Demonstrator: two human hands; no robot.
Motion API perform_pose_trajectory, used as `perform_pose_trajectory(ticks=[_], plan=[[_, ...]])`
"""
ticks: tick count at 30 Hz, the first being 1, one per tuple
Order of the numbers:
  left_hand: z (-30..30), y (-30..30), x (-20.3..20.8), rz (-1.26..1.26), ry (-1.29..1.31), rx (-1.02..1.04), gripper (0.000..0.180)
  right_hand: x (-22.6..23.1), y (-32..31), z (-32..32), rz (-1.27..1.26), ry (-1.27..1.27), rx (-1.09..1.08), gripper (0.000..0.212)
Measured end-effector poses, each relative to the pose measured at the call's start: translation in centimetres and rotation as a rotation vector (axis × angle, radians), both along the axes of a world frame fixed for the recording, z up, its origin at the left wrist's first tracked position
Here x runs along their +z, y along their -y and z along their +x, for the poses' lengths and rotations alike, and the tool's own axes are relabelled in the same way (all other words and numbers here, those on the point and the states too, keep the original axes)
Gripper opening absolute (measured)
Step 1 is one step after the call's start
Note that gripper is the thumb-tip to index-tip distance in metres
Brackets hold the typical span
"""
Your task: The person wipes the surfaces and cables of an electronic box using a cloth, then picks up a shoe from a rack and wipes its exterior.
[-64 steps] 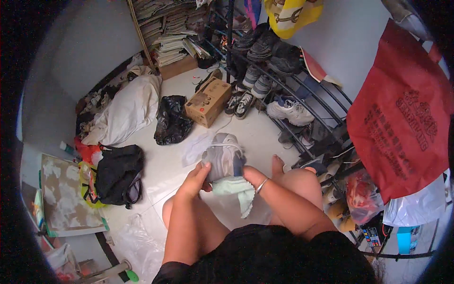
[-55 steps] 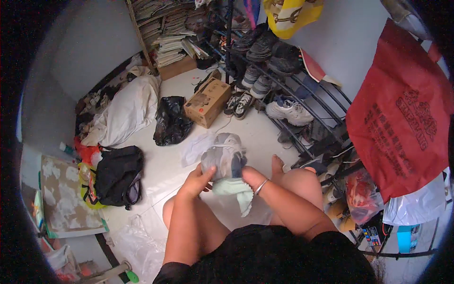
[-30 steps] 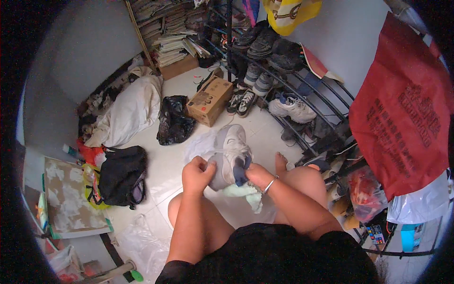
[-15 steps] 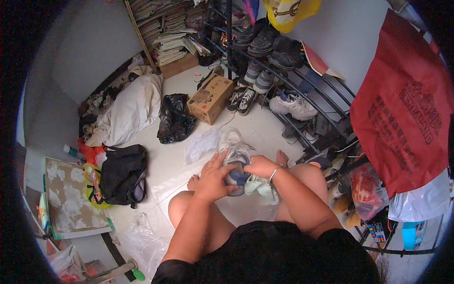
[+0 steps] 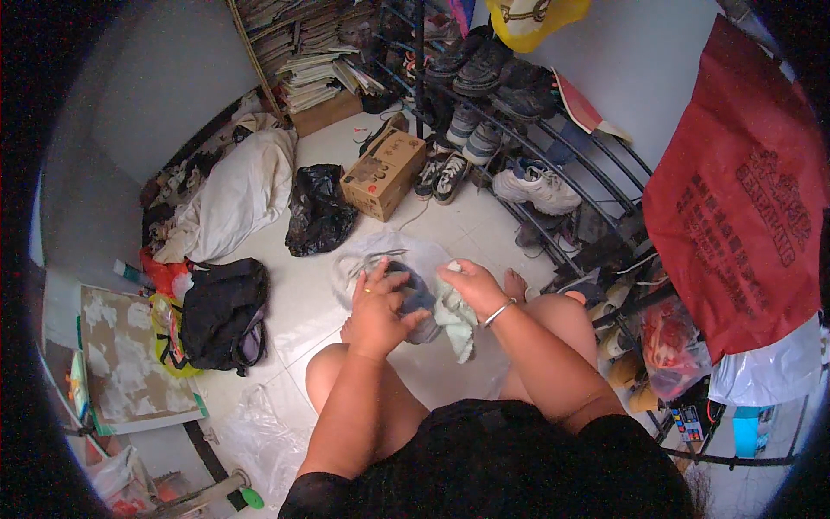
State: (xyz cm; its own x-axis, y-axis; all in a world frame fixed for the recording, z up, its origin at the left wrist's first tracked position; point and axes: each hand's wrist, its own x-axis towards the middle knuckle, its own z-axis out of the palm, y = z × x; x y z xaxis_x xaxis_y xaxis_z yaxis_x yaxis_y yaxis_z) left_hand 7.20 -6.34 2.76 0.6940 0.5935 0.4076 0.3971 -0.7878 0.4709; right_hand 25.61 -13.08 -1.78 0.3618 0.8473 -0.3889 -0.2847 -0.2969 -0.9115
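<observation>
Between my knees a white and dark blue shoe [image 5: 417, 292] is tipped on its side, its pale laces toward the far left. My left hand [image 5: 379, 310] grips the shoe from the left, fingers bent over it and covering much of the upper. Close by on the right, my right hand [image 5: 477, 290] pinches a pale green cloth [image 5: 455, 322] that hangs down in folds beside the shoe. The cloth is bunched at the top under the thumb. Beneath the shoe, a clear plastic sheet or bag [image 5: 424, 368] lies on the tiles.
Ahead stand a cardboard box [image 5: 385, 176], a black plastic bag [image 5: 320, 210] and canvas shoes [image 5: 443, 176]. To the right rises a metal shoe rack [image 5: 596, 221] with a red bag [image 5: 735, 190] hanging over it. A black backpack [image 5: 226, 313] lies to the left.
The shoe has been turned onto its side, with its laces swung left. My right hand has come off the shoe and lifted the cloth from below it.
</observation>
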Motion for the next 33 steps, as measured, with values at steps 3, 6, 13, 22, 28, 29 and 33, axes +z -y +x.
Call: perform_pose_trajectory(ticks=[3,6,13,22,28,29,33], plan=[[-0.1,-0.6,-0.1,-0.137,-0.197,0.129,0.037,0.6,0.2,-0.8,0.058,0.15,-0.175,0.028],[-0.4,-0.9,-0.7,-0.169,-0.126,0.14,0.04,1.8,1.4,-2.5,0.301,0.337,-0.154,0.034],[-0.9,-1.5,-1.5,-0.263,-0.1,0.223,0.028,3.1,2.4,-6.0,0.487,1.008,0.148,0.063],[-0.5,-1.0,-1.7,-0.336,-0.05,0.239,0.03,2.3,2.7,-6.4,0.356,1.23,0.295,0.039],[-0.4,-1.0,-1.6,-0.331,-0.125,0.232,0.032,-0.2,4.8,-9.1,0.096,1.156,0.708,0.036],[0.1,-1.1,-1.2,-0.369,-0.053,0.261,0.033,-2.5,6.1,-10.5,0.261,1.263,0.775,0.035],[-0.3,-1.4,-0.4,-0.585,0.053,0.34,0.036,-0.6,5.1,-9.7,0.132,1.131,0.821,0.032]])
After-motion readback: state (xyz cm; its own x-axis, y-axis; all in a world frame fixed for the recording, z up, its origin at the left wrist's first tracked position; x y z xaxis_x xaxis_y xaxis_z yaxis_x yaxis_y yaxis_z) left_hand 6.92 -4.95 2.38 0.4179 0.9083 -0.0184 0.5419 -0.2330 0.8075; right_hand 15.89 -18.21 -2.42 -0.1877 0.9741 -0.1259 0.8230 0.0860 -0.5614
